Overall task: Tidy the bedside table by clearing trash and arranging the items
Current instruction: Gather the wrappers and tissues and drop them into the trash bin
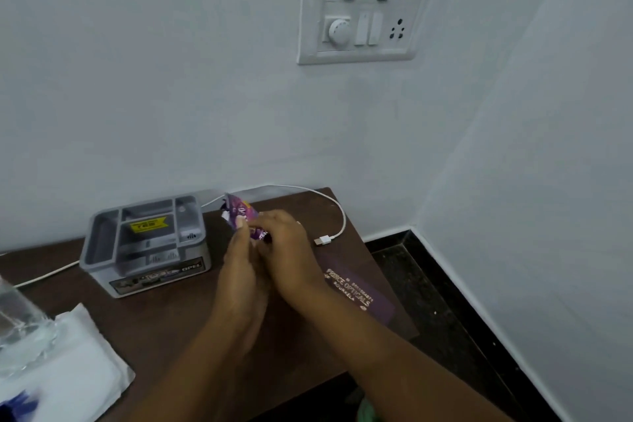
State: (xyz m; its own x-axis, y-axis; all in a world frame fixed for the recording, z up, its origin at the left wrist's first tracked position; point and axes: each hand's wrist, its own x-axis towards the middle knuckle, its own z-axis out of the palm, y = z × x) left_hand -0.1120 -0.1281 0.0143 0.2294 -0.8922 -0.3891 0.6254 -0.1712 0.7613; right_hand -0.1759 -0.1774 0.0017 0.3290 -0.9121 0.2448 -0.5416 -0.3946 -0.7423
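Observation:
A crumpled purple wrapper (pixel 242 212) is pinched between both hands above the dark wooden bedside table (pixel 178 322). My left hand (pixel 239 277) grips its lower part and my right hand (pixel 284 243) closes over it from the right. A grey plastic organizer tray (pixel 144 243) with a yellow sticker sits just left of the hands. A white USB cable (pixel 334 212) curls behind, its plug lying to the right. A purple spectacle case (pixel 359 291) with gold lettering lies partly under my right forearm.
A drinking glass (pixel 17 325) stands at the front left on white folded tissue (pixel 72 363). A wall switchboard (pixel 366 3) hangs above. The table's right edge drops to a dark floor strip (pixel 445 312) along the wall.

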